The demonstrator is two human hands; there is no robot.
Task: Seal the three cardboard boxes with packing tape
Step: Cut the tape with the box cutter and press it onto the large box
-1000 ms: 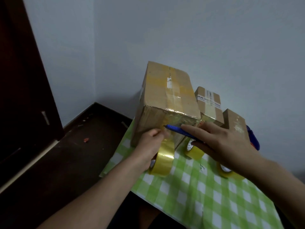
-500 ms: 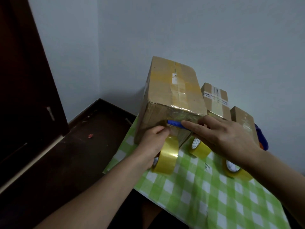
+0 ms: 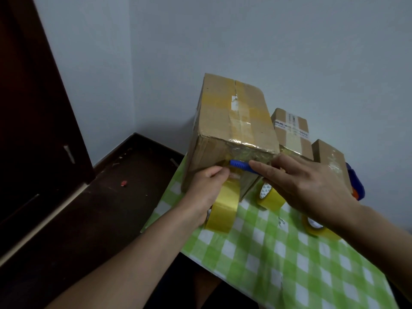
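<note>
A green-and-white checked cloth [image 3: 289,259] covers the table. Left of it lies dark floor [image 3: 89,210] — a small red scrap [image 3: 123,183] on it — beside a dark wooden door [image 3: 33,108] and pale blue-grey walls [image 3: 289,41].

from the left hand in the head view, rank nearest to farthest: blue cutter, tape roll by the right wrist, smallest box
1. blue cutter, just right of the left hand's fingertips.
2. tape roll, lying right, under the right wrist.
3. smallest box, far right, rearmost.
</note>
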